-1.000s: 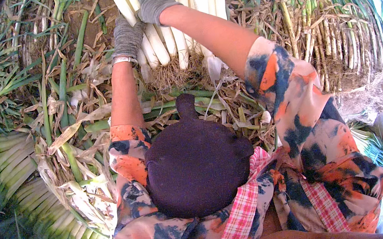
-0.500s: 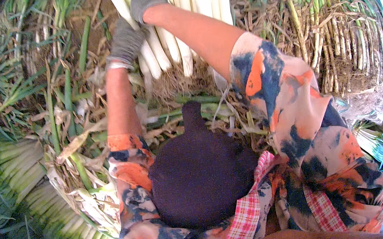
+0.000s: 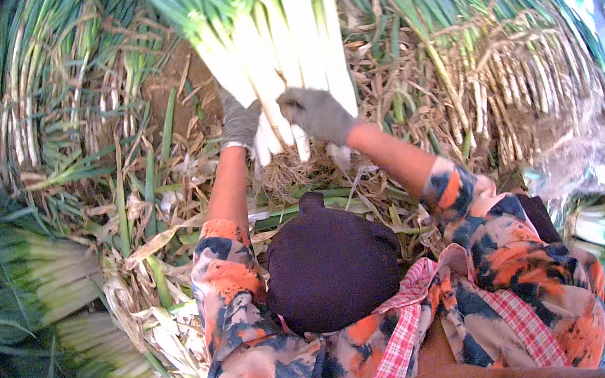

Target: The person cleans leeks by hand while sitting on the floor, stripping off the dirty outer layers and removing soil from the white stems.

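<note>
A bunch of large green onions (image 3: 302,40), with white stalks, green tops and rooty ends, lies in front of me with its roots toward me. At its left edge my left hand (image 3: 239,123), in a grey glove, is closed around the lower stalks, its fingers partly hidden behind them. My right hand (image 3: 320,115), also gloved in grey, lies over the lower right of the white stalks with fingers curled in. What its fingertips pinch is hidden. A thin brownish strip (image 3: 268,117) runs along the stalks between both hands.
Unpeeled onions with dry leaves lie at the far left (image 3: 28,110) and right (image 3: 524,75). Clean white-stalked onions (image 3: 111,359) are stacked at near left. Dry husks (image 3: 172,332) litter the ground beside my left arm. A dark round object (image 3: 332,269) sits between my arms.
Both hands have come nearer to me. The right hand has moved from the upper left of the bunch to its lower right, uncrossing from the left. More of the green tops shows.
</note>
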`<control>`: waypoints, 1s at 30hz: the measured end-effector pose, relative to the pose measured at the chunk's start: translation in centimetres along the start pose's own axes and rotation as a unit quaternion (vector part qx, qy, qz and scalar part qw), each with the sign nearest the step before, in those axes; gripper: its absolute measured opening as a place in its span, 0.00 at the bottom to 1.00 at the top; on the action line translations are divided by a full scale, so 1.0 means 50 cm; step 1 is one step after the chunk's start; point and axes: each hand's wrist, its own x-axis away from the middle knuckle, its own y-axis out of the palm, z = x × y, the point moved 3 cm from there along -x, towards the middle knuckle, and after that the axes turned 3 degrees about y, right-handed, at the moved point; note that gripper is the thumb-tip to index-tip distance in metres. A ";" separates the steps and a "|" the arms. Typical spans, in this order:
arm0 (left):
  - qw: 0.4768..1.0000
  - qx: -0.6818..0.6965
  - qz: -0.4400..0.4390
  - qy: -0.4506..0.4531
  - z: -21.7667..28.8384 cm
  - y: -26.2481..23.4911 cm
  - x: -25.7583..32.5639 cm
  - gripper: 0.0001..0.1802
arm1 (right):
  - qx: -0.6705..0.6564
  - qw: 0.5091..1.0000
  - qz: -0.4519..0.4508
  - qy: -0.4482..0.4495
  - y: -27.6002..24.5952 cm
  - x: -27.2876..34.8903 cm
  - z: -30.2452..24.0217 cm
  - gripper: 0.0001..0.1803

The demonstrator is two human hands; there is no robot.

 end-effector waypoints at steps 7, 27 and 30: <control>0.983 -0.153 0.101 -0.004 0.000 0.008 -0.013 0.47 | -0.011 0.999 0.021 -0.041 -0.018 0.246 0.063 0.10; 0.989 -0.134 0.041 0.040 0.020 -0.006 0.022 0.43 | 0.300 0.943 -0.103 -0.100 0.043 -0.227 -0.103 0.23; 0.996 -0.077 0.028 0.036 0.050 -0.034 0.023 0.46 | 0.265 0.942 0.008 -0.206 0.035 -0.122 -0.116 0.18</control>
